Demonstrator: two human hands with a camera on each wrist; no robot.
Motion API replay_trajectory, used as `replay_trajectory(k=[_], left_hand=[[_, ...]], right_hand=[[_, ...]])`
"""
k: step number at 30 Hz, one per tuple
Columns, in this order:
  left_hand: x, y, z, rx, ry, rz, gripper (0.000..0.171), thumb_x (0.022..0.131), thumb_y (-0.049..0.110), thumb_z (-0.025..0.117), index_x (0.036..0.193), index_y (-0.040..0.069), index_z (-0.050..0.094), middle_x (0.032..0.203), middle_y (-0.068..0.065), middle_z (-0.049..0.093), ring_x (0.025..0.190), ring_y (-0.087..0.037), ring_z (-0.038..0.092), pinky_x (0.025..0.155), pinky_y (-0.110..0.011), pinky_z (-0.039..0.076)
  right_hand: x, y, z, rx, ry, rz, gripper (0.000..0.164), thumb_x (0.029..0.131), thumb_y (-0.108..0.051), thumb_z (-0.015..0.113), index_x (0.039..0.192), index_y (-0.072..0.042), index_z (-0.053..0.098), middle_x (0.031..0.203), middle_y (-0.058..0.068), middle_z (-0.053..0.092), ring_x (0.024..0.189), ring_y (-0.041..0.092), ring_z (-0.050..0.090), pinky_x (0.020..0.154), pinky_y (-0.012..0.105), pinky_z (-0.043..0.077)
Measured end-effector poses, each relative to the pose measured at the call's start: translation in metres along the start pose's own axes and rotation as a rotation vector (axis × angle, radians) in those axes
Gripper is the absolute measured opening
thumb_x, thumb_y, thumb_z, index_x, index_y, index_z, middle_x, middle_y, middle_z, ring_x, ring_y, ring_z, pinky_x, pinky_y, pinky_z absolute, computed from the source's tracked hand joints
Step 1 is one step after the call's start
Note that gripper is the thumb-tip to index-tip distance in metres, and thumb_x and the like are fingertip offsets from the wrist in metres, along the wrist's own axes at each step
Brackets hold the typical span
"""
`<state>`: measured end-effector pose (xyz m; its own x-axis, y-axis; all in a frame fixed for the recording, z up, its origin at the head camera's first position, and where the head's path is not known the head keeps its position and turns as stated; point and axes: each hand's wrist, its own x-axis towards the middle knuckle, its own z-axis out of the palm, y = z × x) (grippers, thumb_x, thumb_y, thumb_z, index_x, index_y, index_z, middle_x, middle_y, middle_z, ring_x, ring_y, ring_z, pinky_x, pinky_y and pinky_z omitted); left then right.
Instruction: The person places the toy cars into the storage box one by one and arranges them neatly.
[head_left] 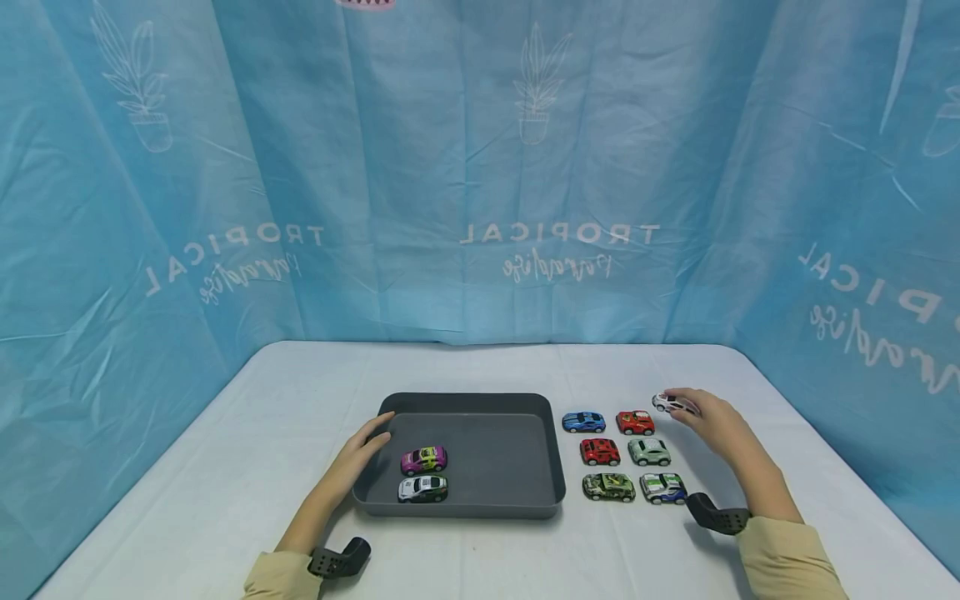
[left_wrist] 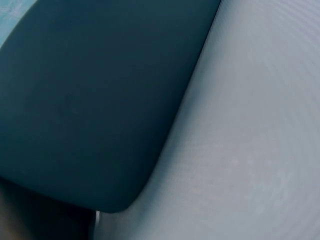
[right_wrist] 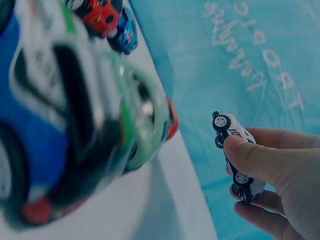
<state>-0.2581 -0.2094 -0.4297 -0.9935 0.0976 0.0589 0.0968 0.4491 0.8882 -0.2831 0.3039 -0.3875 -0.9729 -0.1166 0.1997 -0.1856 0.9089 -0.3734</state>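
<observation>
My right hand [head_left: 708, 417] holds a white toy car [head_left: 675, 404] at the back right of the table. In the right wrist view the thumb lies along its wheel side, with the other fingers behind the white toy car [right_wrist: 239, 155]. My left hand [head_left: 352, 462] rests on the left rim of a grey tray [head_left: 498, 511], fingers reaching over the edge. Inside the tray, at its left, a purple-and-yellow car [head_left: 423, 459] sits behind a white-and-black car [head_left: 422, 489]. The left wrist view shows mainly the outer side of the tray [left_wrist: 100, 100].
Right of the tray stand a blue car [head_left: 583, 422], two red cars [head_left: 635, 422], a pale green car [head_left: 649, 452], a camouflage car [head_left: 608, 487] and a white, green and blue car [head_left: 663, 488]. Blue curtains [head_left: 487, 183] surround the white table [head_left: 247, 467].
</observation>
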Motion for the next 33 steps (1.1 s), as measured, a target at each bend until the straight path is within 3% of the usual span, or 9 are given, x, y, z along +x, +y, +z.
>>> replay_trajectory(k=[14, 22, 30, 33], left_hand=[[-0.003, 0.0, 0.001, -0.003, -0.001, -0.002, 0.05, 0.095, 0.032, 0.041, 0.14, 0.012, 0.034, 0.148, -0.017, 0.026, 0.138, -0.04, 0.016, 0.108, -0.061, 0.017], [-0.003, 0.0, 0.001, -0.004, 0.003, 0.003, 0.05, 0.095, 0.032, 0.041, 0.14, 0.012, 0.034, 0.148, -0.017, 0.027, 0.138, -0.04, 0.017, 0.108, -0.061, 0.017], [-0.001, -0.001, 0.001, 0.0, 0.006, 0.014, 0.05, 0.095, 0.031, 0.041, 0.14, 0.011, 0.034, 0.148, -0.018, 0.027, 0.137, -0.041, 0.017, 0.108, -0.062, 0.018], [0.0, -0.001, 0.0, -0.003, 0.003, 0.019, 0.05, 0.095, 0.031, 0.041, 0.14, 0.011, 0.034, 0.148, -0.018, 0.027, 0.137, -0.041, 0.017, 0.108, -0.062, 0.018]], right_hand=[[0.001, -0.042, -0.009, 0.004, 0.024, -0.081, 0.04, 0.09, -0.019, 0.055, 0.127, -0.005, 0.051, 0.122, 0.024, 0.054, 0.11, 0.043, 0.05, 0.086, 0.057, 0.043], [0.001, -0.068, -0.007, -0.003, 0.032, -0.143, 0.04, 0.088, -0.018, 0.058, 0.126, -0.008, 0.053, 0.112, 0.017, 0.059, 0.086, 0.025, 0.055, 0.066, 0.039, 0.046], [-0.002, -0.092, -0.004, -0.01, 0.067, -0.219, 0.04, 0.086, -0.017, 0.06, 0.125, -0.009, 0.055, 0.112, 0.014, 0.061, 0.088, 0.023, 0.058, 0.07, 0.039, 0.05], [-0.004, -0.101, -0.001, 0.004, 0.082, -0.265, 0.04, 0.086, -0.016, 0.061, 0.125, -0.009, 0.055, 0.106, 0.011, 0.063, 0.076, 0.017, 0.058, 0.063, 0.032, 0.049]])
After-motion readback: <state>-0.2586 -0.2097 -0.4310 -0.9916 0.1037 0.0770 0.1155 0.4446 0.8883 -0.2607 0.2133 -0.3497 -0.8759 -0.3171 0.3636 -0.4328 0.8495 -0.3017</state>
